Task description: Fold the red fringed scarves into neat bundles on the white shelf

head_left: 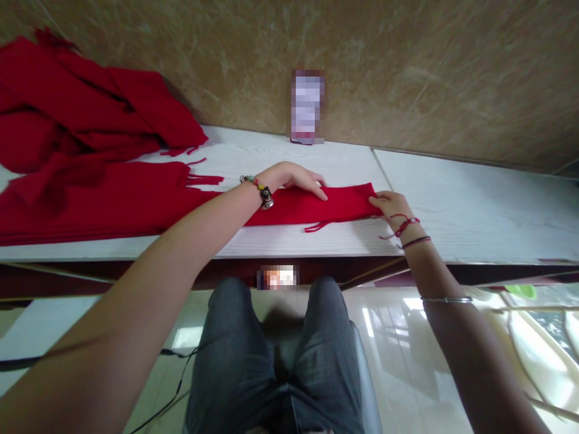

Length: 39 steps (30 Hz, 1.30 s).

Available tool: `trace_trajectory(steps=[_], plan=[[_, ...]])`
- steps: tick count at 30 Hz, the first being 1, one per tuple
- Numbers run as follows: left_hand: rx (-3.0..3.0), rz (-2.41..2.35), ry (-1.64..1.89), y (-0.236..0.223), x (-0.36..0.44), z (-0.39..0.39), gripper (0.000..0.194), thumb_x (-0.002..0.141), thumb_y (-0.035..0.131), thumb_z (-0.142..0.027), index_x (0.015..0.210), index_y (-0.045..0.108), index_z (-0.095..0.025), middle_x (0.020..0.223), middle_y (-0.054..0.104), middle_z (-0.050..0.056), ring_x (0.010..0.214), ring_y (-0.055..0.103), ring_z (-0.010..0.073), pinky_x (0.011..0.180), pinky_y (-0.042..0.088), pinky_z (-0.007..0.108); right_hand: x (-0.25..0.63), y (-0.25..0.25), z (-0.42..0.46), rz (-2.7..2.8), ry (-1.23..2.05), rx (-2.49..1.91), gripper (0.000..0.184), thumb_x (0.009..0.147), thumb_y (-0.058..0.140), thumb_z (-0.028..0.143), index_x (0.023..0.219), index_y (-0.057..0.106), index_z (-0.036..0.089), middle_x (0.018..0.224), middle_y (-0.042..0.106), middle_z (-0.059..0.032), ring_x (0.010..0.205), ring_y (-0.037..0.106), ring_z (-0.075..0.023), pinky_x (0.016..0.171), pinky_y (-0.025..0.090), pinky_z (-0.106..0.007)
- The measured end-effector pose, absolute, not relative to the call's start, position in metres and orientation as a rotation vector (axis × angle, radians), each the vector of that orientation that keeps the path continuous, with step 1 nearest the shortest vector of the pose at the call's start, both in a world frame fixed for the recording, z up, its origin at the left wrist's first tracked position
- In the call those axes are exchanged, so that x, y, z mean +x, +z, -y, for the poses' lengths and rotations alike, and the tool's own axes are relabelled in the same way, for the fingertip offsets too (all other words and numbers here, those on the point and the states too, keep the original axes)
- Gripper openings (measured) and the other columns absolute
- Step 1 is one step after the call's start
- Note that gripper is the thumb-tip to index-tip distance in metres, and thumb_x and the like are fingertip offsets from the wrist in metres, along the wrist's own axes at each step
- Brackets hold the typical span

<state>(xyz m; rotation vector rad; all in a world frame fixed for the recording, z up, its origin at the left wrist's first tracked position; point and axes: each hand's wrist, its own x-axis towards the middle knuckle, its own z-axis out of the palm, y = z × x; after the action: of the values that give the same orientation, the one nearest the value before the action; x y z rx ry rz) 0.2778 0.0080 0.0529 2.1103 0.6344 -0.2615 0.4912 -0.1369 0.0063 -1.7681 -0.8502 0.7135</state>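
Note:
A long red scarf (344,204) lies folded into a flat strip along the white table, with a few fringe threads poking out at its near edge. My left hand (301,179) rests on top of the strip, fingers stretched out and palm down. At the strip's right end, my right hand (389,205) pinches the corner between thumb and fingers. More red fabric with fringe (149,187) stretches to the left on the table, and how it joins the strip is hidden behind my left forearm.
A heap of red scarves (99,108) is piled at the back left against the brown marbled wall (420,72). A blurred phone-like object (307,108) leans on the wall. The white table (474,205) has a front edge just above my knees.

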Motion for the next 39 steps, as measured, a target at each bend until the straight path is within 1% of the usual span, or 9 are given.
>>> trace_trajectory(steps=[4,9,16,19,22,26,31,35,39], plan=[[2.538,-0.937,-0.317,0.066,0.285,0.012,0.091,0.064,0.064,-0.055,0.142,0.032,-0.021,0.140,0.044,0.012,0.121,0.045,0.0314,0.100,0.035,0.035,0.497,0.000,0.142,0.836,0.681,-1.691,0.017,0.054,0.071,0.023,0.066,0.059,0.018,0.057,0.059,0.0022,0.050,0.057,-0.0156,0.042,0.052,-0.031],[2.671,-1.108,-0.319,0.062,0.283,0.036,0.085,0.076,0.051,-0.061,0.147,0.019,-0.027,0.148,0.030,0.013,0.124,0.042,0.0355,0.100,0.036,0.042,0.498,0.002,0.146,0.930,0.542,-1.854,0.016,0.058,0.067,0.022,0.073,0.062,0.018,0.065,0.061,0.0009,0.043,0.054,-0.0127,0.038,0.048,-0.030],[2.799,-0.703,-0.149,0.033,0.284,0.063,0.071,0.088,0.033,-0.059,0.148,0.018,-0.025,0.156,0.002,0.009,0.141,0.001,0.0333,0.111,0.011,0.051,0.504,0.004,0.147,1.259,0.262,-2.033,0.024,0.065,0.064,0.025,0.089,0.066,0.020,0.065,0.064,0.0003,0.052,0.059,-0.0158,0.055,0.051,-0.033],[2.872,-0.596,-0.043,0.022,0.280,0.071,0.077,0.085,0.036,-0.062,0.147,0.022,-0.020,0.155,0.002,0.011,0.141,-0.001,0.0337,0.111,0.006,0.052,0.502,0.004,0.147,1.284,0.214,-2.082,0.029,0.067,0.062,0.023,0.095,0.065,0.019,0.069,0.066,-0.0013,0.060,0.062,-0.0178,0.063,0.051,-0.036],[2.922,-0.537,0.055,0.016,0.278,0.073,0.069,0.088,0.037,-0.052,0.146,0.024,-0.017,0.155,0.009,0.012,0.142,0.003,0.0303,0.112,0.008,0.049,0.498,0.001,0.150,1.342,0.128,-2.091,0.031,0.070,0.059,0.021,0.101,0.064,0.018,0.075,0.067,-0.0038,0.063,0.062,-0.0187,0.068,0.051,-0.038],[2.935,-0.494,-0.027,0.020,0.274,0.069,0.061,0.087,0.039,-0.028,0.146,0.024,-0.022,0.155,0.013,0.007,0.142,0.008,0.0256,0.113,0.011,0.047,0.495,-0.006,0.156,1.567,-0.076,-2.002,0.034,0.076,0.051,0.018,0.109,0.062,0.014,0.091,0.067,-0.0120,0.077,0.062,-0.0225,0.079,0.050,-0.042],[2.942,-0.369,-0.168,0.026,0.257,0.056,0.077,0.075,0.039,-0.006,0.145,0.022,-0.034,0.155,0.008,-0.004,0.142,0.000,0.0199,0.114,0.008,0.045,0.494,-0.011,0.160,1.698,-0.180,-1.927,0.036,0.081,0.044,0.018,0.110,0.064,0.013,0.097,0.065,-0.0147,0.090,0.060,-0.0246,0.085,0.048,-0.042],[2.894,-0.338,-0.294,0.031,0.246,0.050,0.082,0.073,0.043,-0.008,0.146,0.017,-0.035,0.155,0.003,-0.005,0.142,-0.002,0.0210,0.114,0.008,0.043,0.497,-0.015,0.157,1.726,-0.208,-1.918,0.037,0.082,0.041,0.017,0.108,0.067,0.015,0.097,0.066,-0.0131,0.091,0.059,-0.0239,0.087,0.048,-0.042],[2.843,-0.287,-0.314,0.040,0.248,0.057,0.063,0.087,0.043,-0.035,0.146,0.021,-0.030,0.156,0.004,-0.002,0.142,-0.002,0.0227,0.114,0.005,0.042,0.499,-0.018,0.154,1.715,-0.222,-1.941,0.039,0.079,0.038,0.012,0.104,0.069,0.014,0.099,0.066,-0.0135,0.094,0.060,-0.0241,0.089,0.049,-0.041]])
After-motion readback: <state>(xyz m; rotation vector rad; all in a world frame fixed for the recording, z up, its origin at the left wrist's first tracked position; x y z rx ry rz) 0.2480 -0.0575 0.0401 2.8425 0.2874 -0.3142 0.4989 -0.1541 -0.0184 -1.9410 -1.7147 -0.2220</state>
